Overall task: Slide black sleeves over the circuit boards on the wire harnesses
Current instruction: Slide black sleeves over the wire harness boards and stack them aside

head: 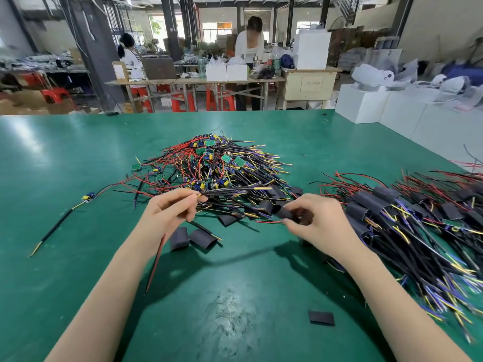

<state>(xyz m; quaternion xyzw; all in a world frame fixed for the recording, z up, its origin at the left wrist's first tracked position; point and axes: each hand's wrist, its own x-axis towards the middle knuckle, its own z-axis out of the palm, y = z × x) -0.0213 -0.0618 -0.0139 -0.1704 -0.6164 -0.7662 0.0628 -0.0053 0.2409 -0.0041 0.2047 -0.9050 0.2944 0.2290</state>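
- A single wire harness point(65, 218) is lying alone at the far left of the green counter point(65, 158), its small yellow-and-blue board still bare; lying that far out, it is running the risk of being overlooked.
- The person's left hand point(170, 209) is pinching one harness point(235, 190), fingers point(183, 205) clamped together on it just where the black-jacketed lead starts, with a red and a black wire trailing down below the palm. The lead's free ends are fanning out, so they are likely to be catching on the sleeve mouth instead of entering together.
- Two loose black sleeves point(192, 239) are lying side by side just below that hand, and several more are sitting half buried at the near edge of the unsleeved pile point(217, 165), too tangled for counting; tugging the held harness is risking dragging neighbours along.
- The right hand point(313, 218) is gripping one black sleeve point(285, 212), fingers curled round it. The sleeve is looking flattened, and a squeezed mouth may be blocking the wires.
- One flat sleeve point(321, 317) is lying alone near the front edge.
- The finished pile point(418, 226) is filling the right side, uncountable; it and the bare pile are sitting close enough to be mixing.
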